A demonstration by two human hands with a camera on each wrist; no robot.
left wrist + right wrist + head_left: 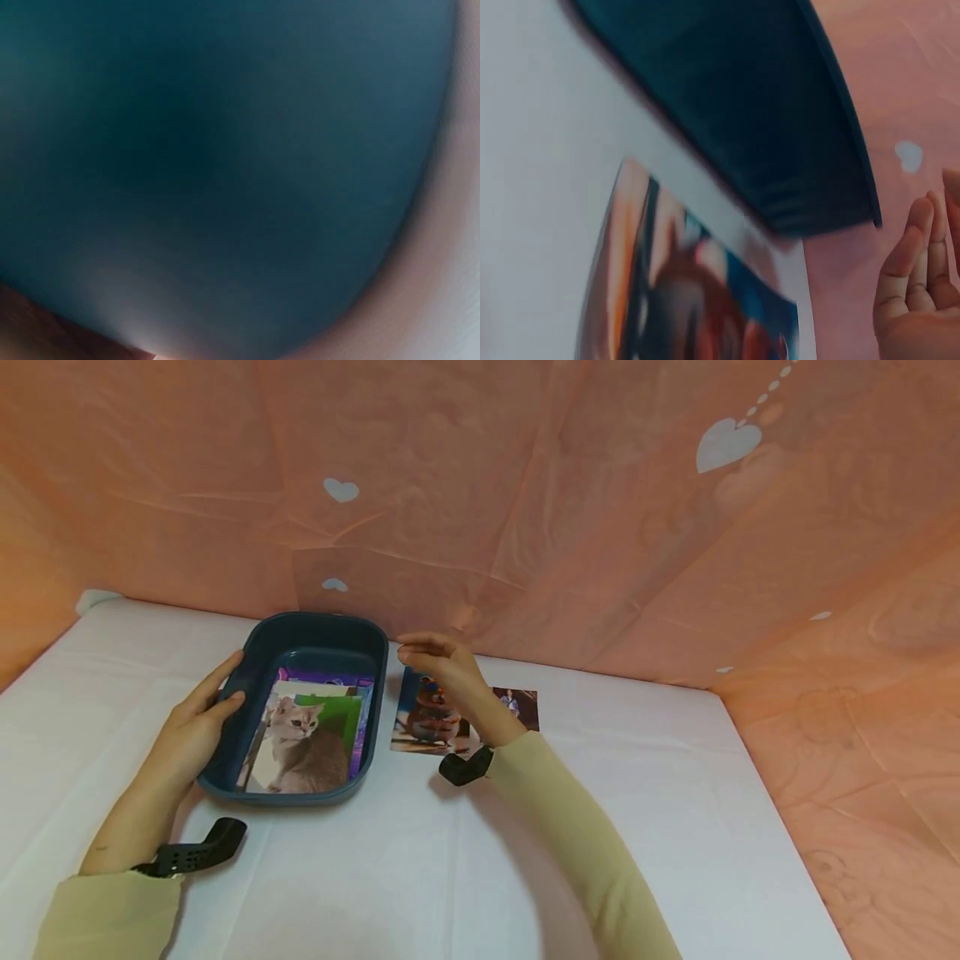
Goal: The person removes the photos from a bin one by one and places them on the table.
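A dark teal plastic bin (315, 625) holds several pictures, the top one a photo of a grey cat (311, 752). With its thumb at the rim and fingers along the outer wall, my left hand (191, 727) grips the bin's left side. Blurred bin wall (247, 150) fills most of the left wrist view. My right hand (446, 668) hovers just right of the bin, holding nothing, its fingers (919, 262) loosely bent and apart from the wall. Below it lies a photo (423, 722) with an orange-brown figure, partly hidden by the hand and wrist.
Another picture (522, 703) shows at the right of the forearm, partly covered. White cloth (360, 877) covers the table. Behind the table hangs a peach curtain (480, 510) with white hearts, and more of it (847, 735) stands along the right side.
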